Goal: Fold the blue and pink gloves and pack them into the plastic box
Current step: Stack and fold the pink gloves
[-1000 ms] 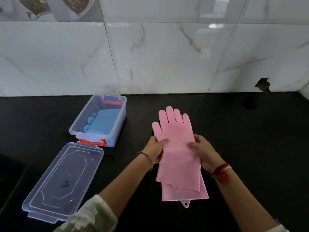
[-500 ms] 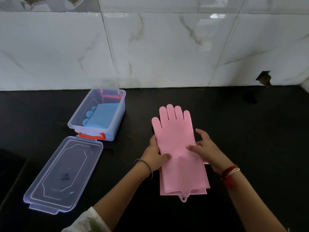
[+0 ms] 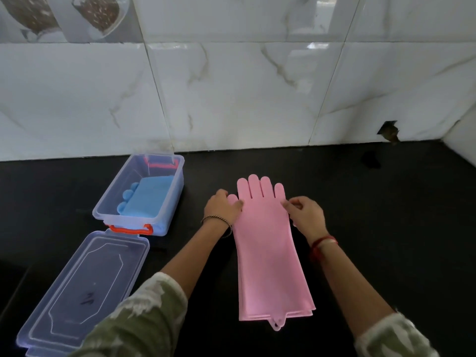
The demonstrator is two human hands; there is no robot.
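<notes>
Two pink gloves lie stacked flat on the black counter, fingers pointing to the wall, cuffs toward me. My left hand rests on the thumb side near the glove fingers. My right hand pinches the right edge just below the little finger. The clear plastic box stands open at the left with the folded blue gloves inside.
The box's clear lid lies flat in front of the box, near the counter's front left. A white marble-tiled wall backs the black counter. A small chipped hole shows low on the wall at the right.
The top pink glove has been slid down until its cuff lines up with the lower one. Both hands have moved from the gloves' middle up to the finger end.
</notes>
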